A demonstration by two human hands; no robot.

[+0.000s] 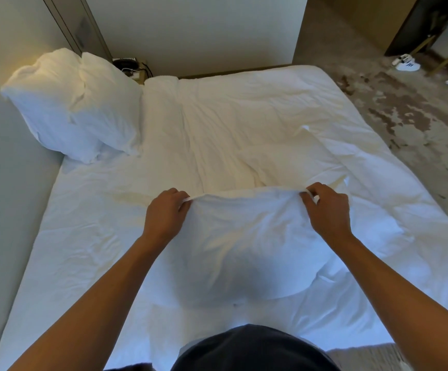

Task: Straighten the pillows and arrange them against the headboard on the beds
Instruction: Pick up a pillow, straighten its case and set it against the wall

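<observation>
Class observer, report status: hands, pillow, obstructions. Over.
Left hand and right hand pinch held pillow top corners. Two pillows at headboard. Nothing blocking.

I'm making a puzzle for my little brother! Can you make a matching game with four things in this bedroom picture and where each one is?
Things:
1. held pillow
2. two stacked pillows
3. white shoes
4. duvet

Places:
A. on the floor, far right
B. spread over the bed
C. propped at the wall, far left corner
D. gripped by the left hand and right hand

Pairs: 1-D, 2-C, 3-A, 4-B
</observation>
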